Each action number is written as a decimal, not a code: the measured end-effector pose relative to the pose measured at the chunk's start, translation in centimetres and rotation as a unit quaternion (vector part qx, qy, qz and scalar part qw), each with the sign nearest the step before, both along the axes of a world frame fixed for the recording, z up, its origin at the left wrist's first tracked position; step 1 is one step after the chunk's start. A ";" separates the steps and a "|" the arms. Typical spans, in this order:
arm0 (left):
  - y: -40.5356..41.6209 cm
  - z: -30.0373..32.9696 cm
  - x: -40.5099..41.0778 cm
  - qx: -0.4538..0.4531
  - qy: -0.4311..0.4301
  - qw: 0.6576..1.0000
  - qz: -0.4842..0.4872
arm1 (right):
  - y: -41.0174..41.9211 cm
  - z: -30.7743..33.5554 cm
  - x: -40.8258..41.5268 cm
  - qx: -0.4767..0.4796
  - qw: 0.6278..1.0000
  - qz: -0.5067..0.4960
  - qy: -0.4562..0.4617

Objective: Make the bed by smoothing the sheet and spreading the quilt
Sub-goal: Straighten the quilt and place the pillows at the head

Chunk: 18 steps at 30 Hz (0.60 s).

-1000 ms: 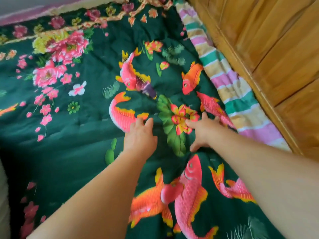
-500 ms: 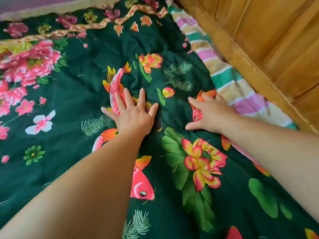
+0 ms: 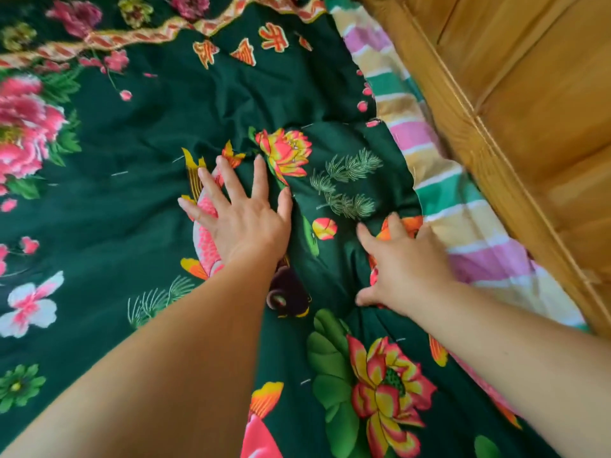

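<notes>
A dark green quilt [image 3: 139, 200] printed with pink flowers, lotus blooms and koi fish covers the bed across most of the view. My left hand [image 3: 241, 216] lies flat on it with fingers spread, pressing over a pink fish. My right hand [image 3: 400, 262] presses the quilt near its right edge, fingers extended over an orange fish. Folds bunch in the quilt between and ahead of both hands. A striped sheet [image 3: 439, 180] in pink, green, yellow and white shows beyond the quilt's right edge.
A wooden panelled headboard or bed wall [image 3: 515, 114] runs along the right side, tight against the striped sheet. The quilt's patterned border band [image 3: 139, 34] lies at the far top.
Both hands have slid forward over the quilt toward its far end. The view has followed them, and the quilt's border band is closer.
</notes>
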<state>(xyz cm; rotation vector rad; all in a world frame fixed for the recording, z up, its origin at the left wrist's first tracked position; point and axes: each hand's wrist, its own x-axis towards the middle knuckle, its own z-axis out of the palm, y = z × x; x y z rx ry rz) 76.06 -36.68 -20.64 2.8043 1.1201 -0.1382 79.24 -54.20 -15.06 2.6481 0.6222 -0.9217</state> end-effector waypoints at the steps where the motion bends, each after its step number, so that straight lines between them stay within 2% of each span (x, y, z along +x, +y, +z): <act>1: -0.1 0.0 0.1 0.000 0.000 1.000 0.002 | 0.0 0.0 0.0 0.002 1.000 -0.003 0.002; 9: 0.0 -0.5 -0.1 0.009 -0.027 1.000 0.006 | 0.6 1.5 0.0 -0.028 0.999 0.023 0.031; 12: 0.2 -0.5 -0.3 0.013 -0.029 0.999 0.009 | 2.6 3.7 3.0 -0.037 0.996 0.056 0.056; 14: 0.2 -0.6 -0.3 0.013 -0.034 0.999 0.010 | 4.6 4.8 7.5 0.064 0.997 -0.008 0.029; 15: 0.2 -0.7 -0.3 0.015 -0.035 0.999 0.014 | 5.7 5.0 10.0 0.127 0.991 -0.039 -0.024; 17: 0.3 -0.8 -0.1 0.023 -0.039 0.999 0.014 | 7.1 4.2 14.5 0.244 0.952 -0.089 -0.160; 18: 0.3 -0.8 0.0 0.029 -0.041 0.999 0.013 | 7.5 3.5 16.2 0.266 0.938 -0.111 -0.191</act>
